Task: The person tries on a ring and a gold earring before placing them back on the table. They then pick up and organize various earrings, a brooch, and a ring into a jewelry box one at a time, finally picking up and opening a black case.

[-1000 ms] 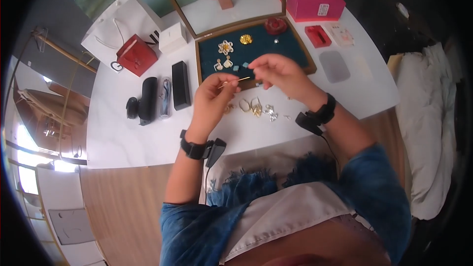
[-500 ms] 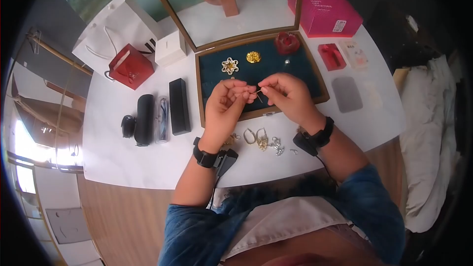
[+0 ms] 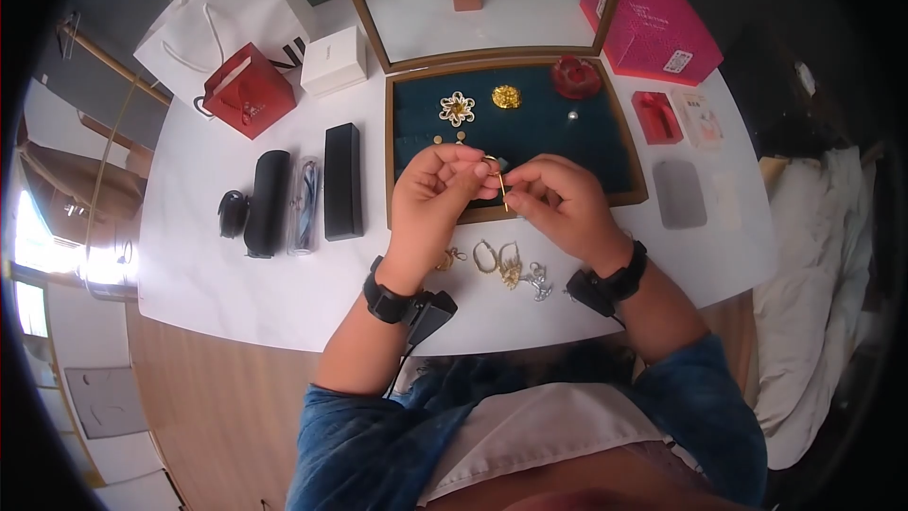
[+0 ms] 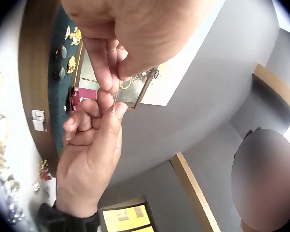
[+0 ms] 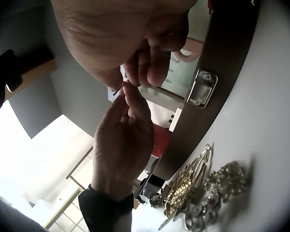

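Note:
Over the front of a glass-lidded jewelry case (image 3: 591, 156), my hands meet in the head view. My left hand (image 3: 435, 199) pinches a slim gold jewelry piece (image 3: 502, 187), which has a small curve at the top and a straight bar pointing down. Thumb and index finger of my right hand (image 3: 563, 208) pinch that bar. Fingers cover part of the piece. On the case's dark teal lining behind lie a white-and-gold flower brooch (image 3: 457, 109), a round gold brooch (image 3: 507, 96), a red ornament (image 3: 575, 78) and a pearl (image 3: 572, 116).
Gold hoops (image 3: 485, 256) and silver jewelry (image 3: 537, 282) lie on the white table before the case. A long black box (image 3: 342, 180), glasses case (image 3: 268, 203) and red bag (image 3: 248, 90) stand left. A pink box (image 3: 662, 28) and small red box (image 3: 656, 118) are right.
My hands, apart one second ago, have come together. The gold piece in my left hand has turned from nearly level to pointing down, and my right fingers have taken hold of it.

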`<state>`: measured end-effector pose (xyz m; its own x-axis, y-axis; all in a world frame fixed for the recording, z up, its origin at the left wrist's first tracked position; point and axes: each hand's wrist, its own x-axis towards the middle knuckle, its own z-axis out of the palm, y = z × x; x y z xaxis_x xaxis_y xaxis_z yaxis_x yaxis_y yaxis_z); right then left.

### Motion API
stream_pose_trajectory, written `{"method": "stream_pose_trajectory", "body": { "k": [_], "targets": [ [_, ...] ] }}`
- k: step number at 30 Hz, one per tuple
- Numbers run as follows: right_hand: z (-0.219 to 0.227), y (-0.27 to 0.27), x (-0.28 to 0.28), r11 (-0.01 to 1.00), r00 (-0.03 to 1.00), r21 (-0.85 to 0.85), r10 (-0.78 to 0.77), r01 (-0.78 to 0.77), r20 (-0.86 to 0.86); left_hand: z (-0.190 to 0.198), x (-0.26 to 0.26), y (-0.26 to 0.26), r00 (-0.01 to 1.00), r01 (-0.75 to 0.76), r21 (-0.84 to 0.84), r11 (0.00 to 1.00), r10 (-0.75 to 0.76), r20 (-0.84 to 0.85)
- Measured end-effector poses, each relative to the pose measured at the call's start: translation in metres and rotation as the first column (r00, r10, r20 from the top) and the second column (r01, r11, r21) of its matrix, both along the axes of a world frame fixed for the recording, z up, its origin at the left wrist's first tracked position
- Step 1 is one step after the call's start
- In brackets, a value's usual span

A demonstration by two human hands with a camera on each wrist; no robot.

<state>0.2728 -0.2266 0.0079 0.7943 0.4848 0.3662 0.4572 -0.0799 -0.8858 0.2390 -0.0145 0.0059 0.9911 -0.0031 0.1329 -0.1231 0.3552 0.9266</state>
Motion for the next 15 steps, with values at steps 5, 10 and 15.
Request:
{"method": "stream_pose_trajectory", "body": {
  "k": [5,10,15],
  "targets": [
    [0.002,-0.002,0.001,0.999,0.998,-0.033,0.028,-0.026,0.055,-0.002,0.000,0.000,0.999,0.031,0.002,1.000,-0.031,0.014],
    [-0.008,0.001,0.003,1.000,0.997,0.023,0.004,-0.006,0.083,-0.001,0.000,-0.001,1.000,0.013,0.029,0.999,-0.014,0.022],
    [-0.015,0.004,0.005,0.990,0.988,0.105,-0.105,0.093,0.112,-0.004,-0.001,-0.001,0.998,0.011,0.018,1.000,-0.013,0.058]
  ]
}}
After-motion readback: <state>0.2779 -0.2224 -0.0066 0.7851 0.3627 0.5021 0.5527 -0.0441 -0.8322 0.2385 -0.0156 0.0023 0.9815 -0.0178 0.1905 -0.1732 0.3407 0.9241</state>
